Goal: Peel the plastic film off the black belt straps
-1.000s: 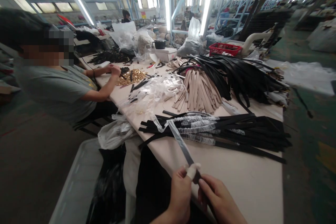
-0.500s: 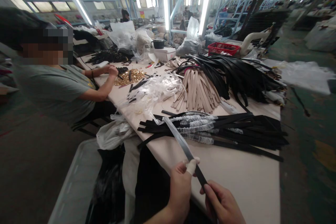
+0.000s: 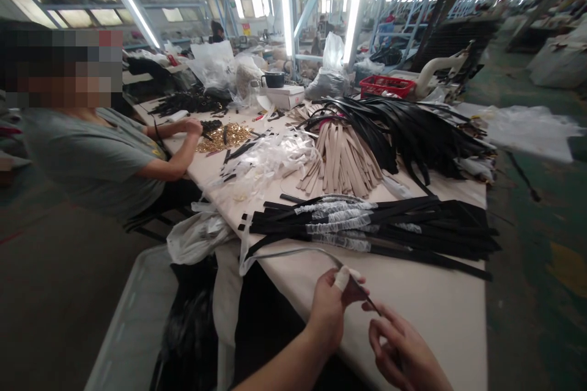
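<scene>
A narrow black strap (image 3: 370, 302) runs between my two hands, turned nearly edge-on. My left hand (image 3: 331, 305), its thumb covered in a white wrap, pinches the strap near the table's front edge. My right hand (image 3: 401, 345) grips it lower down, fingers curled. Beyond the left hand the strap bows away to the left, and a clear plastic film (image 3: 246, 253) trails at its far end. Just behind lies a pile of black straps (image 3: 413, 241), several with crinkled clear film around their middles.
Beige strips (image 3: 346, 162) and a heap of black straps (image 3: 367, 122) lie farther back on the table (image 3: 440, 305). Loose plastic film (image 3: 270, 156) is left of them. A person in a grey shirt (image 3: 92, 153) sits at left, hands near gold-coloured pieces (image 3: 229, 136). A grey bin (image 3: 132, 311) stands below.
The strap has turned from flat to edge-on, and its far end has dropped to the left in a curve. Both hands have shifted slightly right.
</scene>
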`<act>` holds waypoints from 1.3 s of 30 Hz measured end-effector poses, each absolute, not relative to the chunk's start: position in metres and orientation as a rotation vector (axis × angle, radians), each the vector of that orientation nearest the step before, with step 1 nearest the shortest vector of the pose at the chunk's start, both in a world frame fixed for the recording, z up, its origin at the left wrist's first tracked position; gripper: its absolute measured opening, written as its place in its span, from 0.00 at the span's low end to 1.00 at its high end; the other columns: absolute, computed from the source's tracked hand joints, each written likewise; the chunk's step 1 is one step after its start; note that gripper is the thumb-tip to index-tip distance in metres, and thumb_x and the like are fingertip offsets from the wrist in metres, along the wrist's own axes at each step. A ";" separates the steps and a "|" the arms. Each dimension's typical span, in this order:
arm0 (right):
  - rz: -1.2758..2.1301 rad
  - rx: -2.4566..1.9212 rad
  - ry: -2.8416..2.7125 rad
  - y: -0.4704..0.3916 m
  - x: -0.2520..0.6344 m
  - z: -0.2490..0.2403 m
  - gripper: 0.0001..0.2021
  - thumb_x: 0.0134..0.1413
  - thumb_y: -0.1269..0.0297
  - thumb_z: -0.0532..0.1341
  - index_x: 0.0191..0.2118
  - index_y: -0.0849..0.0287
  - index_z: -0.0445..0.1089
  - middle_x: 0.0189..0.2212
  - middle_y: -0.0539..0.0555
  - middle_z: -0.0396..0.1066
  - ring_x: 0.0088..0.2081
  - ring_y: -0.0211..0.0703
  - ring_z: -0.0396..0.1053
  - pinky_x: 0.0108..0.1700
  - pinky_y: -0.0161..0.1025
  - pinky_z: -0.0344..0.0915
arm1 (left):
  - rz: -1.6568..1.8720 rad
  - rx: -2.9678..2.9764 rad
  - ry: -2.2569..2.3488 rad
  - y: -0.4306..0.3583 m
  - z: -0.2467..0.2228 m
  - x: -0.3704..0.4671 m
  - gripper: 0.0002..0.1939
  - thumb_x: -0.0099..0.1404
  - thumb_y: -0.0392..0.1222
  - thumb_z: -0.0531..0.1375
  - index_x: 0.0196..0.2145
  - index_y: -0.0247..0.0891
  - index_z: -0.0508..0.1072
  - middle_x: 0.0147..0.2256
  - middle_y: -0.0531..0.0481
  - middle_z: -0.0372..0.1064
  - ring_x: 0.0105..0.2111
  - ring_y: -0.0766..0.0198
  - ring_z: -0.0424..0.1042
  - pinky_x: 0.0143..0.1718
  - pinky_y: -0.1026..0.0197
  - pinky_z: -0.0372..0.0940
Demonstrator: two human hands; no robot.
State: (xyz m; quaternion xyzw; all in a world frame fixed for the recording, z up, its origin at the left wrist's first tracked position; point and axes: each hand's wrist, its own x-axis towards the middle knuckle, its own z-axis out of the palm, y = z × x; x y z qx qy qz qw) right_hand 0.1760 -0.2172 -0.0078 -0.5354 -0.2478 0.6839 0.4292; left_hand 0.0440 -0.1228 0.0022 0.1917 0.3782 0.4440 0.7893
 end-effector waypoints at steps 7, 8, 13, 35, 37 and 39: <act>1.474 -1.631 -1.162 -0.209 0.180 -0.008 0.24 0.63 0.41 0.51 0.38 0.59 0.70 0.23 0.51 0.69 0.18 0.38 0.65 0.21 0.34 0.59 | 0.932 0.566 1.081 -0.134 -0.025 0.061 0.23 0.58 0.58 0.66 0.30 0.31 0.74 0.28 0.43 0.73 0.24 0.64 0.69 0.26 0.63 0.64; 1.532 -1.564 -1.149 -0.206 0.178 -0.008 0.24 0.64 0.42 0.51 0.39 0.59 0.69 0.23 0.51 0.70 0.19 0.38 0.66 0.22 0.34 0.60 | 0.924 0.555 1.080 -0.137 -0.028 0.060 0.24 0.58 0.59 0.65 0.30 0.31 0.74 0.27 0.44 0.73 0.22 0.66 0.67 0.23 0.65 0.61; 1.663 -1.491 -1.020 -0.202 0.163 -0.016 0.26 0.61 0.38 0.53 0.37 0.61 0.68 0.19 0.51 0.71 0.17 0.37 0.66 0.21 0.32 0.60 | 0.983 0.458 1.156 -0.134 -0.028 0.045 0.23 0.57 0.58 0.66 0.32 0.32 0.73 0.29 0.45 0.74 0.22 0.67 0.68 0.25 0.64 0.63; 1.573 -1.491 -1.082 -0.197 0.138 -0.019 0.25 0.60 0.39 0.54 0.36 0.61 0.70 0.24 0.54 0.74 0.22 0.41 0.70 0.25 0.34 0.64 | 0.902 0.402 1.030 -0.141 -0.010 0.036 0.21 0.63 0.60 0.59 0.35 0.36 0.70 0.34 0.40 0.78 0.33 0.55 0.76 0.35 0.58 0.66; 1.692 -1.461 -1.049 -0.199 0.137 -0.024 0.28 0.60 0.37 0.52 0.39 0.61 0.69 0.22 0.52 0.73 0.19 0.39 0.68 0.21 0.33 0.61 | 0.989 0.456 1.047 -0.136 -0.005 0.033 0.21 0.64 0.59 0.59 0.36 0.35 0.71 0.34 0.40 0.78 0.33 0.55 0.76 0.39 0.56 0.67; 1.751 -1.466 -1.020 -0.202 0.135 -0.029 0.29 0.61 0.36 0.50 0.39 0.61 0.68 0.19 0.50 0.71 0.15 0.37 0.65 0.18 0.31 0.56 | 1.038 0.490 1.056 -0.134 -0.004 0.031 0.21 0.64 0.58 0.59 0.36 0.35 0.71 0.34 0.40 0.78 0.34 0.55 0.76 0.40 0.55 0.67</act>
